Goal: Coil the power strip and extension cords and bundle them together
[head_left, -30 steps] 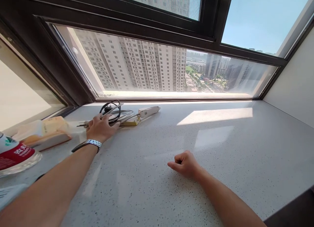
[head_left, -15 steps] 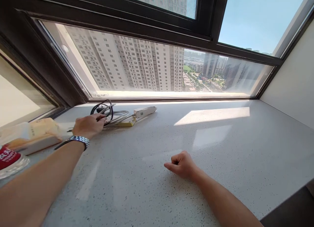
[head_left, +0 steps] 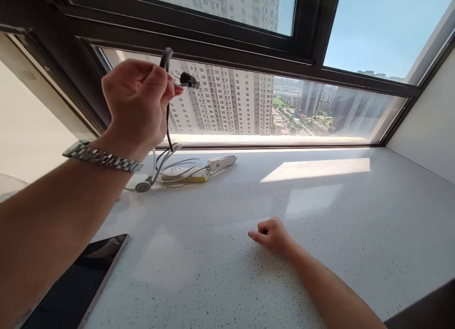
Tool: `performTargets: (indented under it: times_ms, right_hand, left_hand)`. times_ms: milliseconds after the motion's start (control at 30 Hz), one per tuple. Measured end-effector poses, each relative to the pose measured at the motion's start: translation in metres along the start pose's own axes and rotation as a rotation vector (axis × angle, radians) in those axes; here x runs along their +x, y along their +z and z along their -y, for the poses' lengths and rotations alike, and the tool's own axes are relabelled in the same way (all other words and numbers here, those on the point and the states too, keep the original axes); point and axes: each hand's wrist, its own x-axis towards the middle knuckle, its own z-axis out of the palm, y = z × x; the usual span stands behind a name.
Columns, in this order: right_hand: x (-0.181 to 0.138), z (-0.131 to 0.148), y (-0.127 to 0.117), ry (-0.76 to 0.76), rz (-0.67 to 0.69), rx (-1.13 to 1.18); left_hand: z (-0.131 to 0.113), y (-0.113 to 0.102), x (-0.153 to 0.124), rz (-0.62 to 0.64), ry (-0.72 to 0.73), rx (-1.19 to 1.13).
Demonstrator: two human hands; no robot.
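My left hand (head_left: 137,99), with a metal-band watch on the wrist, is raised in front of the window and closed round a black cable (head_left: 167,59). A dark connector (head_left: 189,80) sticks out beside its fingers, and part of the cable hangs down to the sill. Below lie looped white cords, a grey plug (head_left: 143,187), and a white power strip with a yellow edge (head_left: 192,177). Beside them is a long white block (head_left: 222,163). My right hand (head_left: 273,235) rests on the speckled counter, loosely curled, with nothing visible in it.
A dark-screened tablet (head_left: 78,281) lies at the lower left, partly under my left forearm. Behind the white speckled counter (head_left: 320,224) runs a dark window frame (head_left: 227,59). A white wall (head_left: 426,120) closes off the right side.
My left hand has risen from the cords on the counter, lifting the black cable. The tablet has come into view; the packet and bottle at left no longer show clearly. My right hand stays resting.
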Motion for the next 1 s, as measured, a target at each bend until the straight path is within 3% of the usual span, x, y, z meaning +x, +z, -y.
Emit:
performTargets:
  times_ms: [100,200,267,367,500,667,733,800,867,933,1000]
  right_hand:
    - [0.002,0.000,-0.002,0.005,-0.007,0.068]
    - [0.005,0.000,-0.006,0.003,-0.050,0.211]
    - [0.006,-0.001,-0.009,0.018,-0.088,0.351]
    - [0.007,-0.003,-0.014,-0.008,-0.180,0.600]
    - [0.006,-0.003,-0.016,-0.090,-0.279,0.802]
    - [0.003,0.004,-0.017,-0.067,-0.407,0.922]
    - [0.003,0.004,-0.021,0.007,-0.516,0.940]
    - [0.003,0.002,-0.027,0.085,-0.616,0.880]
    - [0.000,-0.002,-0.036,0.110,-0.680,0.780]
    - [-0.005,-0.005,-0.050,0.094,-0.715,0.709]
    - [-0.016,-0.006,-0.066,0.085,-0.733,0.701]
  left_hand:
    - [-0.021,0.038,-0.022,0.288,-0.050,-0.178]
    - [-0.030,0.069,-0.063,0.435,-0.245,-0.166]
    - [-0.030,0.084,-0.099,0.468,-0.438,-0.137]
    - [-0.022,0.095,-0.155,0.396,-0.741,-0.194]
    - [-0.010,0.091,-0.215,0.281,-1.034,-0.352]
    - [-0.005,0.070,-0.255,0.062,-1.265,-0.486]
    - [-0.001,0.058,-0.262,0.105,-1.341,-0.432]
    - [0.007,0.041,-0.262,0.253,-1.350,-0.252]
    - [0.022,0.016,-0.248,0.392,-1.226,0.085]
    - [0.042,-0.018,-0.223,0.355,-0.942,0.541]
    - [0.062,-0.057,-0.190,0.224,-0.721,0.912]
